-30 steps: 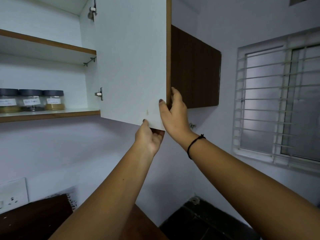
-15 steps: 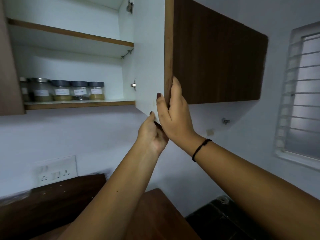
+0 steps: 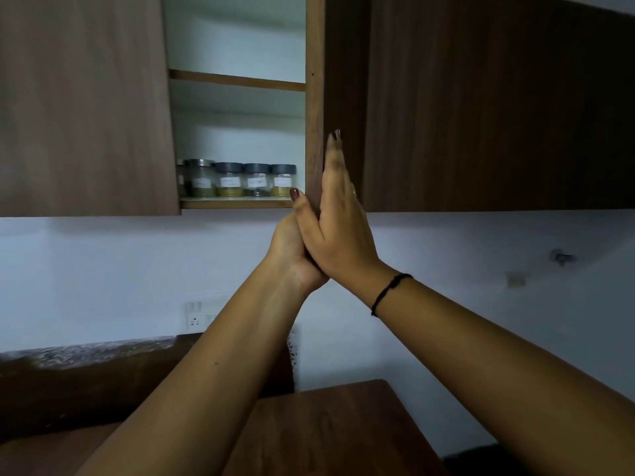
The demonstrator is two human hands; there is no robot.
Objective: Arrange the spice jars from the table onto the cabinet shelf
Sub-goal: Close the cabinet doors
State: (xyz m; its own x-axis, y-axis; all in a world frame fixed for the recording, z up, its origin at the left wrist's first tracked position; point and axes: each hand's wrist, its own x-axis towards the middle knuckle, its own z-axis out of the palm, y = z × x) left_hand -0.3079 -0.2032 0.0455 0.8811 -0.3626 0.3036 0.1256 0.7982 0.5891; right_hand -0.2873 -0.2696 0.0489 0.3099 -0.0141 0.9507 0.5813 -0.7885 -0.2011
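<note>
- Two-handed, reaching up over the brown tabletop (image 3: pixel 326 424) at the bottom of the view, toward the wall cabinet.
- Pinching the cabinet door (image 3: pixel 314 115) by its free edge with the right hand (image 3: pixel 338 221): thumb lying on the inner side, straight fingers lying flat on the outer face.
- Tucking the left hand (image 3: pixel 292 249) against the right palm, just under the door's lower corner. Hiding its fingers there, so not telling whether gripping the corner or only touching it.
- Showing, through the gap between this door and the closed left door (image 3: pixel 86 97), the spice jars (image 3: pixel 240 180) standing upright in a row on the lower shelf (image 3: pixel 237 203), lids on, side by side, the leftmost half hidden. Seeing no jar on the visible part of the tabletop.
- Judging the arranging finished and the closing of the door to be the step in hand.
- Risking a trapped thumb: lying inside the edge, getting caught between door and cabinet frame unless slipping out before the gap goes.
- Risking a jolt: pushing with both hands at once, slamming the door, shaking the shelf and perhaps tipping a jar.
</note>
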